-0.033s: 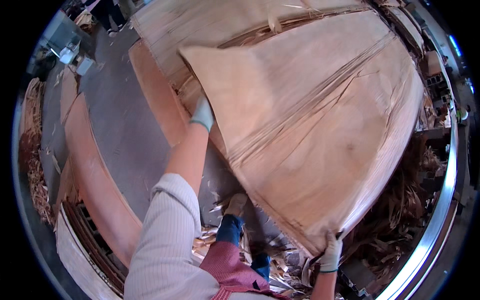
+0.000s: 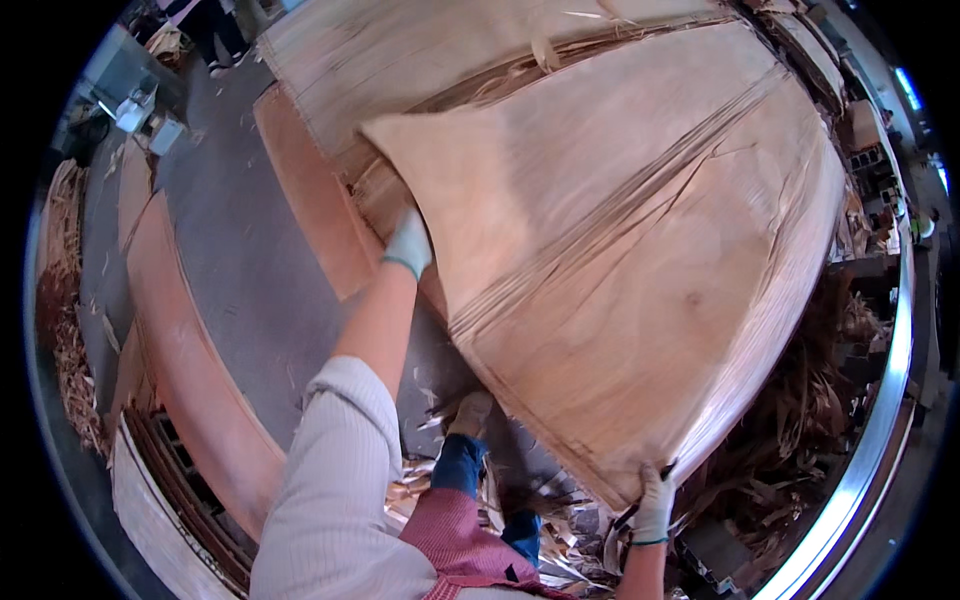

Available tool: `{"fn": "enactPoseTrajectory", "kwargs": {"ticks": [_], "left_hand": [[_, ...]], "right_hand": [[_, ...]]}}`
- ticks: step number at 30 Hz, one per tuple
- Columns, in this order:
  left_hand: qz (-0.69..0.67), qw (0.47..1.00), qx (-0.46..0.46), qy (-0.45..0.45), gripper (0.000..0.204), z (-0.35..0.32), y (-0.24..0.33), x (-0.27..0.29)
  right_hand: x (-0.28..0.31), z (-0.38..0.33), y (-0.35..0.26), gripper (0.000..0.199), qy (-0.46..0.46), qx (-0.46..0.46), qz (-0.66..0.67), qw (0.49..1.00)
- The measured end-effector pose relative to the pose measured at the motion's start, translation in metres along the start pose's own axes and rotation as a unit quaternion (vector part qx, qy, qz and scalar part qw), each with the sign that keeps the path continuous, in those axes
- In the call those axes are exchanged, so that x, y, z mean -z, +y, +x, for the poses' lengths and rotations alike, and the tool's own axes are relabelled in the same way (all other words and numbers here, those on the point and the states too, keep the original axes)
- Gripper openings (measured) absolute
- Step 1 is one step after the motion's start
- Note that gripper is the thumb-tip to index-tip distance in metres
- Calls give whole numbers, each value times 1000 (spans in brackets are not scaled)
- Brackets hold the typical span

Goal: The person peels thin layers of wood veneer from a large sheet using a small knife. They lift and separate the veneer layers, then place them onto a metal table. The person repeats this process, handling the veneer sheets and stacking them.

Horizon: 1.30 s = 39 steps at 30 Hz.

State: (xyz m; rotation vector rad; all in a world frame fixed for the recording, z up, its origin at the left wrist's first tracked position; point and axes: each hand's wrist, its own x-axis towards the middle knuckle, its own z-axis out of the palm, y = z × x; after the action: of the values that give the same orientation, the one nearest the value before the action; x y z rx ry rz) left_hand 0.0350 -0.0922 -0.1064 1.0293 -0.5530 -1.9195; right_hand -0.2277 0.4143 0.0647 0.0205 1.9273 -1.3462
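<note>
A large, thin wood veneer sheet, pale tan with long creases and splits, spreads in front of me. My left hand, in a white glove with a green cuff, holds its raised left edge; the fingers are hidden beneath the sheet. At the near corner, my right hand, gloved the same way, grips the sheet with the thumb side on top. A small dark object shows by those right fingers, too little of it to name. More veneer lies under and beyond the held sheet.
A reddish veneer strip lies on the grey floor at left. Veneer scraps heap at right beside a shiny curved metal rail. Someone's legs stand at the far left. Scraps surround my feet.
The lifted left edge of the veneer sheet has dropped a little toward me, and my left hand has come slightly nearer with it. My right hand has shifted slightly left, still gripping the corner.
</note>
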Motion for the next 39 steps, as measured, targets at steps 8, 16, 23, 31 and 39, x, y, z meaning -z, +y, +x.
{"fn": "enactPoseTrajectory", "kwargs": {"ticks": [8, 16, 23, 31, 39], "left_hand": [[-188, 982, 16, 9, 63, -6, -8, 54], [111, 988, 70, 84, 52, 8, 10, 62], [350, 928, -123, -12, 36, -69, 25, -60], [614, 645, -428, -151, 27, -150, -42, -122], [665, 588, -352, -296, 50, -228, -52, -165]], "right_hand": [[2, 49, 110, 40, 38, -18, -77, 996], [27, 88, 109, 30, -8, -145, -272, 951], [-55, 169, -54, 42, -32, -30, -305, 951], [-255, 187, -205, 82, -207, 46, -159, 964], [-177, 137, -172, 48, -39, 218, -358, 907]]}}
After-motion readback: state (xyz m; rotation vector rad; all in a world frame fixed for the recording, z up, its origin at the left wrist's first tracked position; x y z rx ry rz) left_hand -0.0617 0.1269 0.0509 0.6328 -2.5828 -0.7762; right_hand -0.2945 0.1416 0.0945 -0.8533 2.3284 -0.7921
